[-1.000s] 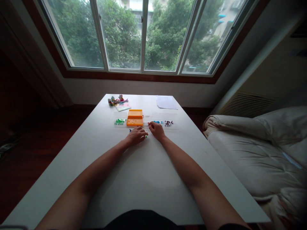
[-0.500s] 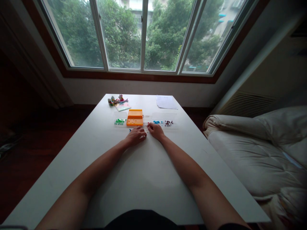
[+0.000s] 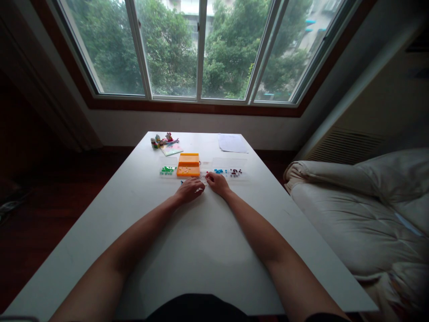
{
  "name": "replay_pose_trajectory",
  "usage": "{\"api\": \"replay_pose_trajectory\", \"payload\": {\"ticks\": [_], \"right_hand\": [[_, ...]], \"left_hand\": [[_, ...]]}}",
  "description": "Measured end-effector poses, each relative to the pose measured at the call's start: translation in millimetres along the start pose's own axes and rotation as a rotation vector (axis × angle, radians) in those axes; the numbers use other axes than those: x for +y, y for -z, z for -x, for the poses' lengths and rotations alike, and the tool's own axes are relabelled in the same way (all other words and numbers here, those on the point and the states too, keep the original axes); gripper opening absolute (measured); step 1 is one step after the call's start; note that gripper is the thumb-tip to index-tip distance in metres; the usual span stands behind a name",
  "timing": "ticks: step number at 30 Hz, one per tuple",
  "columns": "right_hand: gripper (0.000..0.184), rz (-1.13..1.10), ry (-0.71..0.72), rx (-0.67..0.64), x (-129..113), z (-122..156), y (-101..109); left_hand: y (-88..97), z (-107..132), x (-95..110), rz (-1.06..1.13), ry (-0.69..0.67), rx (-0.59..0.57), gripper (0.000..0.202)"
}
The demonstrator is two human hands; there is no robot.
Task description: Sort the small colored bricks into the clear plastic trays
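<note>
My left hand [image 3: 190, 189] rests on the white table [image 3: 204, 250] just in front of an orange open case [image 3: 189, 171]. Its fingers are curled towards the thumb, and whatever they may hold is too small to make out. Close on its right, my right hand [image 3: 217, 184] has its fingertips pinched together, their contents hidden. Small yellowish pieces lie in the orange case. Left of it, green pieces [image 3: 166, 170] fill part of a clear box. Blue pieces [image 3: 219, 171] and dark red pieces [image 3: 235, 172] sit in a clear box beyond my right hand.
At the table's far left stand small colourful figures [image 3: 157, 141] beside a pale card or booklet [image 3: 172, 149]. White paper sheets [image 3: 233, 143] lie at the far right. A light padded sofa [image 3: 348, 214] flanks the table on the right, and a window [image 3: 197, 49] is ahead.
Both hands stay almost in place. The fingers of my left hand have shifted slightly; the boxes and case have not moved.
</note>
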State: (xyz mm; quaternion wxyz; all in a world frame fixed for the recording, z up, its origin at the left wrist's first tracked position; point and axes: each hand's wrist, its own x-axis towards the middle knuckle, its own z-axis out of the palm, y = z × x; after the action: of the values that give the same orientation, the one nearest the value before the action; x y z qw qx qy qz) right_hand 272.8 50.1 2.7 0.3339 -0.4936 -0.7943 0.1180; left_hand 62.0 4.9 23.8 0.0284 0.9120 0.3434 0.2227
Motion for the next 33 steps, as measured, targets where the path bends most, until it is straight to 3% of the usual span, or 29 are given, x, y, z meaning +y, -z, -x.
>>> {"api": "replay_pose_trajectory", "payload": {"ticks": [11, 17, 26, 33], "right_hand": [[0.012, -0.003, 0.011, -0.001, 0.2, 0.3, 0.9], [0.014, 0.008, 0.004, -0.007, -0.1, -0.1, 0.6], [0.014, 0.014, 0.006, -0.009, 0.4, -1.2, -0.9], [0.014, 0.014, -0.013, -0.016, -3.1, -0.8, 1.4]], "left_hand": [[1.7, 1.1, -0.1, 0.013, 0.087, 0.08, 0.016], [5.5, 5.1, -15.7, 0.006, 0.199, 0.208, 0.018], [13.2, 20.1, -68.8, 0.032, 0.618, 0.585, 0.025], [18.3, 36.3, -105.8, 0.097, 0.957, 0.628, 0.03]]}}
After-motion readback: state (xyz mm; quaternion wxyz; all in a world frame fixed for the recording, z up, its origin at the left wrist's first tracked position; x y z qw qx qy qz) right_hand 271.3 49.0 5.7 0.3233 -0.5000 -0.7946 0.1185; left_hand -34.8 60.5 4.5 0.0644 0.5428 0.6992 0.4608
